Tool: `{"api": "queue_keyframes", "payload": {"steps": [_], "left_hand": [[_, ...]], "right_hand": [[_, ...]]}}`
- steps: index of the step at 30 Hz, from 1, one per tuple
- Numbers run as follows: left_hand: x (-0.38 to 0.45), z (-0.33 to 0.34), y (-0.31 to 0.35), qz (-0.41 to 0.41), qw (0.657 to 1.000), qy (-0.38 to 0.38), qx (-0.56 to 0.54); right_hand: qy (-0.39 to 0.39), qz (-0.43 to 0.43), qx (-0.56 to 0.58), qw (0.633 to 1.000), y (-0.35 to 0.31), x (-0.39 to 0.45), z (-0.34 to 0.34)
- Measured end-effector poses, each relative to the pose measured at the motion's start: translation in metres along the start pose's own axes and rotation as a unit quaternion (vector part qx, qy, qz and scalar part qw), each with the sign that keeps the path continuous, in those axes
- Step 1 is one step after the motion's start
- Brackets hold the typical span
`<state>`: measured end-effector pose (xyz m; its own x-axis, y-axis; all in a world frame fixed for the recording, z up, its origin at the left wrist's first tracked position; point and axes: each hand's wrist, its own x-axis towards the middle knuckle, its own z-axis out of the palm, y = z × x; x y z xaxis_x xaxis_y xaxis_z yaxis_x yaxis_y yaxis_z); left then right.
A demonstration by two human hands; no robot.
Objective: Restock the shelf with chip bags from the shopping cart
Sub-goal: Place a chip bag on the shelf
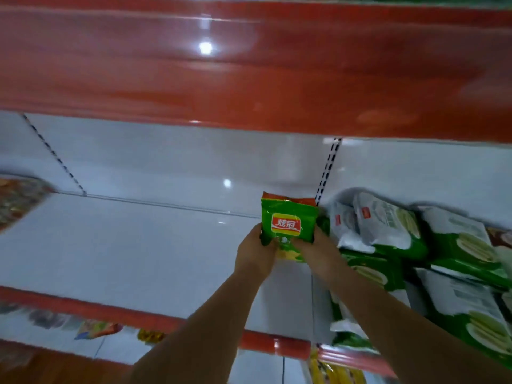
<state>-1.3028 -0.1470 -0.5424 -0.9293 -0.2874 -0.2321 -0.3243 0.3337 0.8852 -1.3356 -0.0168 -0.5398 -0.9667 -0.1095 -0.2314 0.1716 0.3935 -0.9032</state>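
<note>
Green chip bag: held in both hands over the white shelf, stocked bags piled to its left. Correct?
Not quite. The head view shows the green chip bag held by the left hand and right hand over the white shelf, but the stocked bags are piled to its right.

- Your left hand (253, 252) and right hand (318, 249) cover the green chip bag's (288, 221) lower part.
- Motion blur smears the stacked bags (415, 245) on the right; the picture's edge cuts them off.
- The packet at the left edge (16, 200) is too blurred to identify.
</note>
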Motion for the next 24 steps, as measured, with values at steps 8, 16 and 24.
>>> {"api": "queue_keyframes", "payload": {"steps": [8,16,24], "left_hand": [[0.002,0.036,-0.016,0.032,0.995,0.007,0.097],[0.002,0.038,-0.022,0.011,0.996,0.032,0.083],[0.008,0.048,-0.032,0.085,0.994,0.054,0.044]], "right_hand": [[0.162,-0.001,-0.092,0.982,0.028,0.003,0.013],[0.092,-0.071,-0.209,0.971,0.022,-0.032,0.023],[0.089,-0.018,-0.173,0.981,0.038,0.001,0.015]]}}
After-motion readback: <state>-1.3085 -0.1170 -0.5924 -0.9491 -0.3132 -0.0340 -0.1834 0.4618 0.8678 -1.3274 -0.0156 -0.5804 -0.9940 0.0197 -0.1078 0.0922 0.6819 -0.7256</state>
